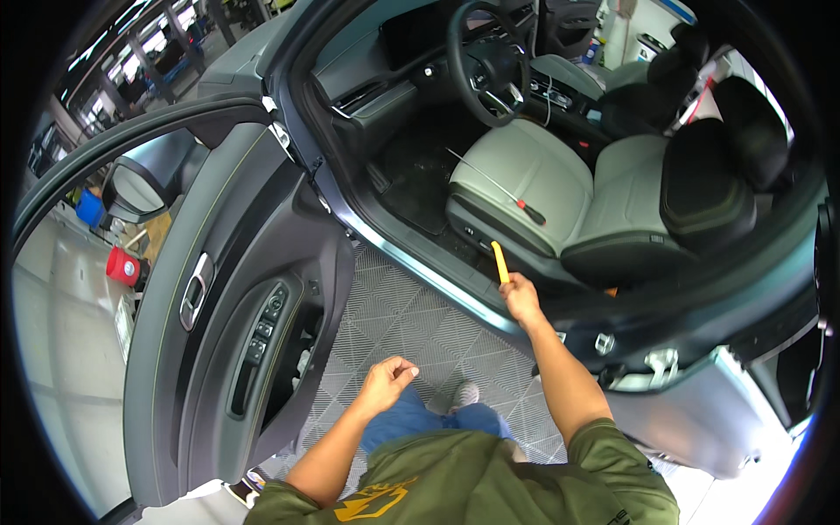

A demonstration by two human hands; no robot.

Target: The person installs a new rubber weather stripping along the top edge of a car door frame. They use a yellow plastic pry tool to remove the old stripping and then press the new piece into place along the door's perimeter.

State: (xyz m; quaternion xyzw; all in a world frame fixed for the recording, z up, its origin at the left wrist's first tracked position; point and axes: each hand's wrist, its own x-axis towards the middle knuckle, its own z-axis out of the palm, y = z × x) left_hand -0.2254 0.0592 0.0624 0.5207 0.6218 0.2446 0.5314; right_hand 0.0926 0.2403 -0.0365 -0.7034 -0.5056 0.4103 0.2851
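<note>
My right hand (522,298) grips a flat yellow plastic pry tool (500,262), which points up toward the side of the driver's seat (535,175). The tool's tip is near the seat's side controls; whether it touches the trim I cannot tell. On the grey cushion lies a long thin screwdriver (531,211) with a black and red handle. My left hand (388,385) hangs in front of my body, above the patterned floor. Its fingers are curled in against the thumb, and nothing shows in them.
The open car door (219,324) stands on my left. The door sill (429,271) runs between me and the seat. Further in are the steering wheel (488,66) and centre console (564,96). Another open door (682,411) is at lower right. A red bucket (122,267) shows beyond the front door.
</note>
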